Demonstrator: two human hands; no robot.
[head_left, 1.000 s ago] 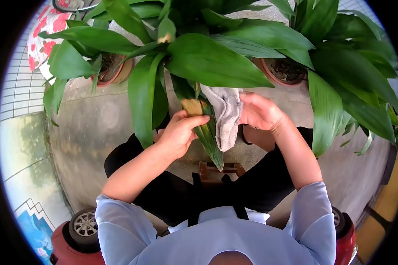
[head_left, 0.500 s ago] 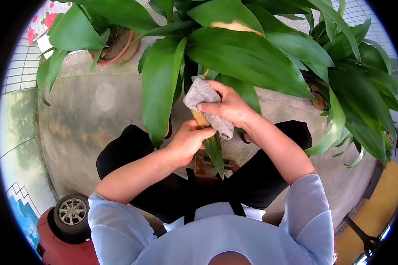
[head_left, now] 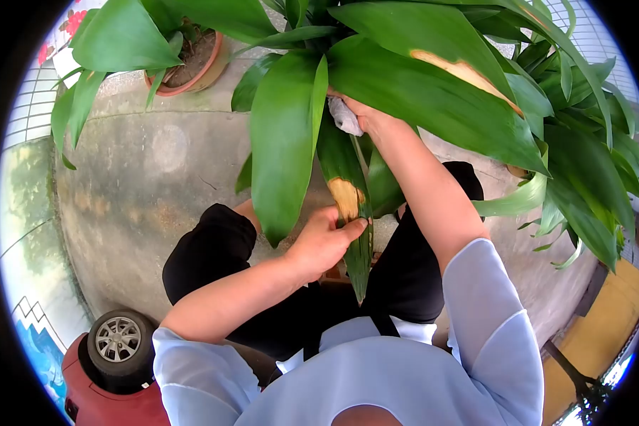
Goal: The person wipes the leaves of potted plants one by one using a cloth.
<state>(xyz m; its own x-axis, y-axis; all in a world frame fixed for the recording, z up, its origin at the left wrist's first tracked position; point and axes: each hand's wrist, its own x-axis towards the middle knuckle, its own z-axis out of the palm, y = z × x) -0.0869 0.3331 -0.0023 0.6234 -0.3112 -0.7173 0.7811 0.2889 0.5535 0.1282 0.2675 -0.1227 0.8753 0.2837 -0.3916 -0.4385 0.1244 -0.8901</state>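
Observation:
A long green leaf (head_left: 339,157) with a dry tan patch hangs down toward my lap, its tip pointing at me. My left hand (head_left: 324,240) pinches it just below the patch, thumb on top. Higher up, near the leaf's base, my right hand (head_left: 363,117) is closed on a grey cloth (head_left: 344,116). Most of those fingers are hidden under a broad green leaf (head_left: 433,106). Whether the cloth wraps the leaf there is hidden. Another wide leaf (head_left: 285,142) droops to the left of the held one.
A terracotta pot (head_left: 216,67) stands at the upper left on the concrete floor (head_left: 113,192). More leafy plants (head_left: 582,163) crowd the right side. At the lower left is a red car body with a wheel (head_left: 118,341). My knees (head_left: 209,248) flank the held leaf.
My right hand has moved up and away from me with the cloth, in under the broad leaf. The tan patch is now uncovered. My left hand still grips the leaf, slightly lower and rightward.

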